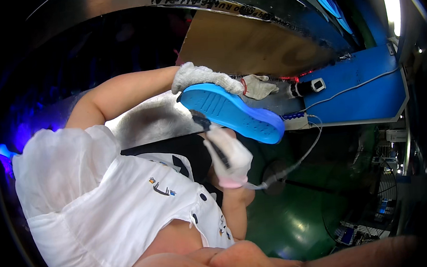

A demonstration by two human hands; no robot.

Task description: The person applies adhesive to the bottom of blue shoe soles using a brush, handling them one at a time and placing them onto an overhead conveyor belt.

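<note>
Bare skin [221, 266] spans the near edge below a white shirt [91, 219]. Mid-view, the gloved left hand [200, 77] grips a blue shoe sole [230, 111] by its upper rim; just under it, the blurred, gloved right hand [235, 157] holds a dark tool [201, 119], with a blue board [361, 73] farther right.

The blue shoe sole [227, 110] is held tilted across the near edge of the metal table [142, 120], its grooved, small-holed face showing and one end tinged violet. The slim dark tool [201, 119], blurred, is held aslant by that same table edge.
</note>
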